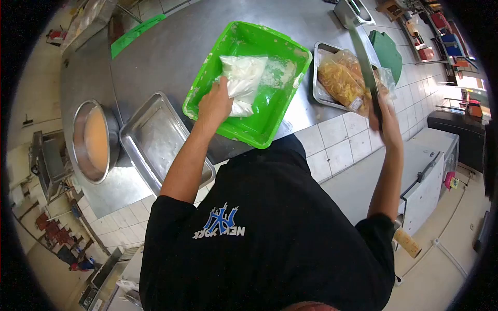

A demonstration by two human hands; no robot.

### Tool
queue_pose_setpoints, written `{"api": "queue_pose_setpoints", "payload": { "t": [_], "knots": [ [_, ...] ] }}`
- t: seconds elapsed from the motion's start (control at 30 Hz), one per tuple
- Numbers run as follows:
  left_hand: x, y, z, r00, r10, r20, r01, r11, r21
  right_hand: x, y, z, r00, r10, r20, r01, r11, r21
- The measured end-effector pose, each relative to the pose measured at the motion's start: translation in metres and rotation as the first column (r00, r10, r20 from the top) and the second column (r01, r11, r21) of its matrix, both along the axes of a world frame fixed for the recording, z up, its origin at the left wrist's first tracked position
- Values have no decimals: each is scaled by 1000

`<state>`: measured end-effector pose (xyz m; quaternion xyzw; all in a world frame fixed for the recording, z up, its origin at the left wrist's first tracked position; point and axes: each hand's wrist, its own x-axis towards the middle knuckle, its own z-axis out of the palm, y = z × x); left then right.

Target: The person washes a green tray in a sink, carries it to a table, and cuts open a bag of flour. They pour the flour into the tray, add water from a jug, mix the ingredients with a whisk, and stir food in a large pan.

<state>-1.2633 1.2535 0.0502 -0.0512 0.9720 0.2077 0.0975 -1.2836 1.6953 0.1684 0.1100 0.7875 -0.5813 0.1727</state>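
Observation:
Inside a green tub (275, 116), whose walls carry white residue, lies a clear bag of white powder (243, 83). My left hand (215, 105) grips the near left edge of this bag, its fingers closed on the plastic. Off to the right, my right hand (386, 122) is wrapped round the dark handle of a long knife (364, 62), whose blade points toward the far side of the table. Beneath and beside the knife, a metal tray (322, 98) holds plastic bags of yellowish-brown food (340, 78).
An empty metal tray (158, 137) and a steel bowl of orange liquid (96, 137) stand at the left of the steel table (155, 65). A metal container (345, 14) and a green board (386, 54) are at the far right.

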Motion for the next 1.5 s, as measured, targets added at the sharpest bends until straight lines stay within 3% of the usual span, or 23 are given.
{"api": "queue_pose_setpoints", "payload": {
  "t": [0.03, 0.07, 0.1, 0.2, 0.3, 0.33, 0.4, 0.47, 0.57, 0.63, 0.7, 0.77, 0.87, 0.97, 1.07, 1.13, 1.23, 1.27, 1.4, 1.5],
  "knots": [
    [-2, -2, 7, 999, -47, -27, 48, 999, 27, -37, -20, 2, 985, 107, -139, -69, 965, 255],
    [-3, -4, 14, 994, -93, -54, 96, 994, 53, -81, -32, -25, 853, 319, -414, -36, 826, 562],
    [-3, -4, 19, 988, -135, -77, 141, 987, 80, -117, -48, -45, 827, 360, -433, 6, 763, 647],
    [-4, -1, 32, 940, -311, -142, 302, 950, -79, -222, -83, -122, 757, 570, -320, -81, 567, 820],
    [0, 5, 41, 895, -416, -158, 360, 886, -293, -272, -107, -178, 717, 646, -260, -143, 502, 853],
    [4, 7, 41, 885, -425, -190, 354, 880, -317, -282, -109, -192, 666, 667, -334, -121, 538, 834],
    [9, 11, 41, 868, -465, -173, 390, 855, -343, -293, -106, -207, 618, 730, -291, -162, 481, 861],
    [12, 14, 43, 867, -470, -166, 384, 842, -380, -306, -110, -207, 600, 772, -211, -219, 413, 884],
    [18, 23, 45, 895, -405, -189, 304, 861, -408, -286, -146, -124, 637, 723, -268, -158, 462, 873],
    [19, 28, 40, 918, -306, -253, 193, 901, -389, -263, -176, -99, 463, 717, -522, -317, 683, 658],
    [21, 29, 33, 933, -220, -285, 97, 916, -390, -203, -208, -97, 251, 816, -521, -589, 556, 587],
    [24, 34, 29, 955, -111, -276, 16, 945, -327, -172, -226, -150, 81, 919, -387, -679, 335, 654],
    [18, 32, 29, 969, 54, -242, -93, 984, -154, -164, -253, -162, 202, 961, -188, -855, 267, 445],
    [18, 28, 27, 957, 173, -235, -177, 984, 4, -164, -261, -176, 330, 905, -269, -753, 424, 503],
    [11, 23, 25, 953, 273, -133, -262, 961, 90, -174, -260, -166, 431, 879, -202, -743, 473, 474],
    [5, 17, 28, 956, 292, 2, -290, 950, 119, -179, -257, -168, 424, 891, -163, -733, 444, 516],
    [6, -12, 21, 950, 276, 145, -282, 959, 24, -203, -242, -164, 440, 886, -146, -693, 438, 572],
    [14, -28, 19, 952, 280, 122, -281, 960, -5, -210, -241, -160, 445, 884, -146, -677, 438, 591],
    [-4, -22, 75, 874, 268, 404, -294, 956, 2, -191, -254, -128, 443, 896, -29, -649, 342, 680],
    [-12, -23, 53, 908, 306, 285, -315, 949, -17, -199, -258, -127, 422, 901, -101, -647, 377, 663]
  ]
}}
